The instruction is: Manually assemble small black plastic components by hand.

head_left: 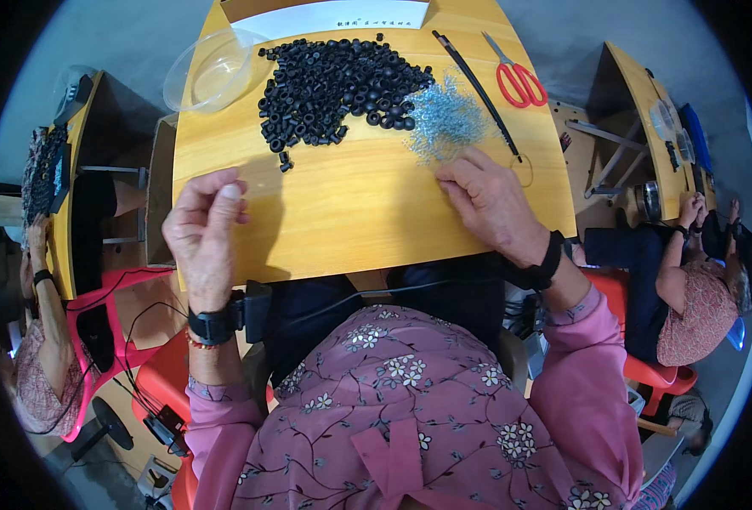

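My left hand is raised over the left side of the wooden table, its fingers curled and the thumb against the forefinger. Whatever it may hold is too small to see. Beside the near edge of a pile of pale blue, glassy small pieces, my right hand is closed in a pinch; its fingertips hide anything between them. A large heap of black beads, some round and some tube-shaped, lies farther off between the hands. A few black beads sit apart at the heap's near side.
A clear plastic bowl stands at the far left. Scissors with red handles and a thin black rod lie at the right, near a thin loop. A white-sided box borders the back. Other people sit at tables on both sides.
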